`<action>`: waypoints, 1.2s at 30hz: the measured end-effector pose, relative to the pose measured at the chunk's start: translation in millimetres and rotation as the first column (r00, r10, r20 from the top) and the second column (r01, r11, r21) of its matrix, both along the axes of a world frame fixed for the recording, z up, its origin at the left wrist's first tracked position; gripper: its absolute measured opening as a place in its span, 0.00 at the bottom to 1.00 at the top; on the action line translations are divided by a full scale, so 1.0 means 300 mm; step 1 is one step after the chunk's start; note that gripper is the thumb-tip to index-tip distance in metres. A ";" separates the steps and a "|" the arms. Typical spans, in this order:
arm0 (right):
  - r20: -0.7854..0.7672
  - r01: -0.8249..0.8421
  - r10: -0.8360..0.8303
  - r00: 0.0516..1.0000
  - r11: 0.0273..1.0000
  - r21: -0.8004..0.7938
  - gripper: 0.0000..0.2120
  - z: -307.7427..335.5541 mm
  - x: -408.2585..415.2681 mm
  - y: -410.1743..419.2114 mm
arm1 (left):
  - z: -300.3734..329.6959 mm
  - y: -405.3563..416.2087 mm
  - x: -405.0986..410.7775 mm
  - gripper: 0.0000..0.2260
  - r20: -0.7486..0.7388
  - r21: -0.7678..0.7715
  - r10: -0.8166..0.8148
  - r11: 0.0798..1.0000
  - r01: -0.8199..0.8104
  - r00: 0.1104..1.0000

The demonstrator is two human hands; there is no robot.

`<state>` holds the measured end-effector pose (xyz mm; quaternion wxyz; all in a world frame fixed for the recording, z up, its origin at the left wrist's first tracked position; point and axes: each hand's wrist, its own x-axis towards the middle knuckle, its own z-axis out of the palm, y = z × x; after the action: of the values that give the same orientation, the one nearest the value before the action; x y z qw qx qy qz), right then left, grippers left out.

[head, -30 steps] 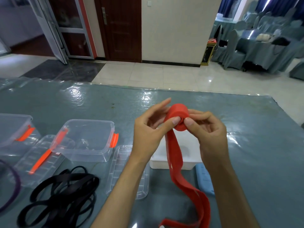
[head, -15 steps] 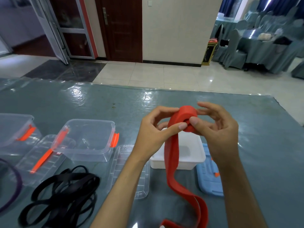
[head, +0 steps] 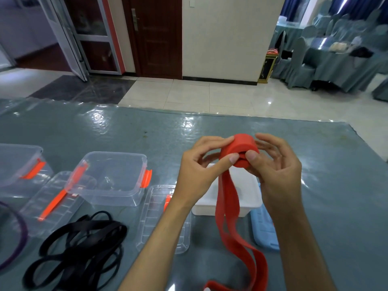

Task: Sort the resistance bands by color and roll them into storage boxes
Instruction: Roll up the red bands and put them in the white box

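Head view: at frame centre, the left hand (head: 201,169) and right hand (head: 275,164) both pinch the red band (head: 238,151) roll, its axis running left-right between them; the loose tail hangs straight down toward the lower frame, over the white box (head: 249,196).

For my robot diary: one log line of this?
step: rolling | left hand + right hand: grip red band | tail: hanging | white box: below
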<state>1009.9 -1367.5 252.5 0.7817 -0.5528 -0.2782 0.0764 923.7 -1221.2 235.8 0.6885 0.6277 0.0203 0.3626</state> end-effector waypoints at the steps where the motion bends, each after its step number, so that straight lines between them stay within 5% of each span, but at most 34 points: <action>1: -0.014 -0.009 0.009 1.000 0.999 0.035 0.14 -0.005 -0.004 0.006 | 0.004 0.004 -0.001 0.16 -0.012 0.024 -0.017 1.000 0.018 1.000; 6: -0.087 -0.149 0.154 0.984 0.987 0.062 0.19 -0.017 0.005 0.009 | 0.053 0.031 -0.021 0.17 -0.037 0.026 -0.019 0.999 0.020 0.999; 12: 0.046 -0.049 0.049 0.998 0.999 0.008 0.18 0.027 0.007 0.002 | 0.040 0.008 -0.011 0.15 0.003 -0.021 0.055 0.998 -0.055 0.999; 15: 0.007 -0.014 0.014 1.000 0.995 0.095 0.15 0.014 -0.003 0.018 | 0.030 0.010 -0.006 0.20 -0.035 0.028 0.019 0.999 -0.018 0.999; 18: -0.035 -0.051 0.051 0.998 0.998 0.022 0.14 -0.016 0.005 0.015 | 0.034 0.028 -0.014 0.21 -0.020 0.038 -0.012 0.999 0.013 1.000; 25: 0.055 -0.058 0.059 0.997 0.998 -0.023 0.20 0.019 0.005 0.011 | -0.004 -0.026 0.000 0.14 0.078 -0.131 0.049 0.991 -0.039 0.996; 29: -0.025 -0.046 0.048 0.999 0.997 0.059 0.12 0.003 -0.013 0.023 | -0.015 -0.028 0.002 0.16 0.029 -0.121 0.034 0.992 -0.030 0.999; 36: 0.051 -0.092 0.097 0.994 0.992 -0.090 0.17 0.001 0.025 -0.015 | -0.023 -0.033 -0.012 0.15 -0.006 -0.209 0.094 0.973 -0.093 0.996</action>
<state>1017.4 -1371.9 252.8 0.7443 -0.5747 -0.3219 0.1101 920.2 -1231.1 228.9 0.7329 0.5494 0.0865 0.3918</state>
